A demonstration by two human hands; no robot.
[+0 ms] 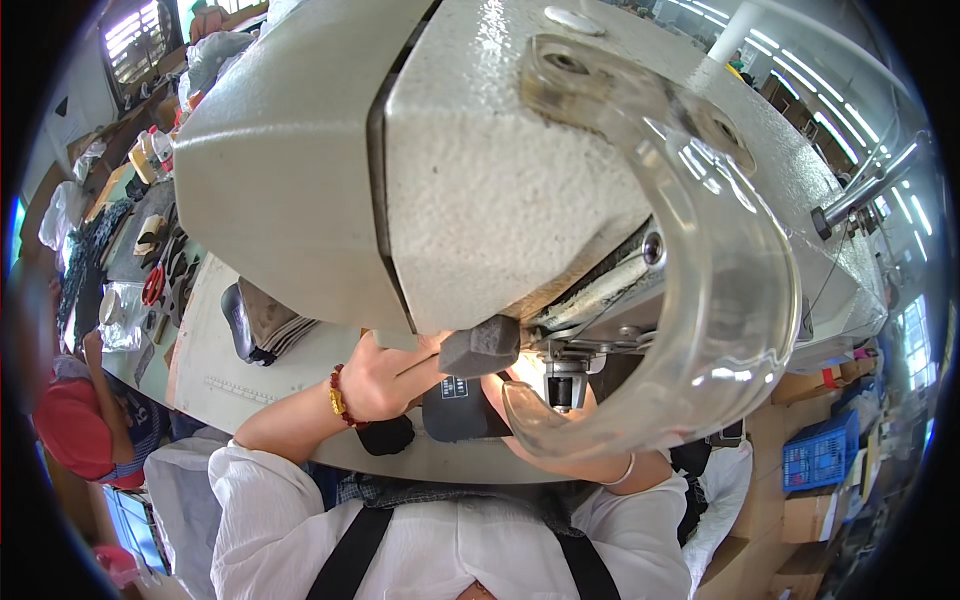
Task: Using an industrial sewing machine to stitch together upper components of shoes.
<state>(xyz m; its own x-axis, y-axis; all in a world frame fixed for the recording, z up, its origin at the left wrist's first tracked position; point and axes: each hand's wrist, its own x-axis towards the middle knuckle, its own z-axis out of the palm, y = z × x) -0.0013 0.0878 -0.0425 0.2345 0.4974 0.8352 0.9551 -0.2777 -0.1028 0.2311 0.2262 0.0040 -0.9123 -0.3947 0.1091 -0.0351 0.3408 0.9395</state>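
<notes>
A large pale sewing machine head (500, 200) fills the middle of the view, with a clear curved plastic guard (735, 290) around its needle area. My left hand (380, 378), wearing a red and gold bracelet, is left of the needle. Its fingers stretch right, slightly apart, and their tips go behind a dark grey block (480, 346). Just below them lies a dark fabric piece (458, 415) with a small white printed patch. My right hand (570, 445) comes in from the right, beside that piece; the guard and machine parts cover most of its fingers. A lamp lights the needle area.
A stack of dark folded pieces (262, 322) stands on the pale tabletop (215, 360) at left. Near my left wrist lies a black piece (386, 436). Red-handled scissors (153, 285) lie on the far-left table, where a person in a red cap (72, 428) sits. At right are a blue crate (820, 452) and cardboard boxes.
</notes>
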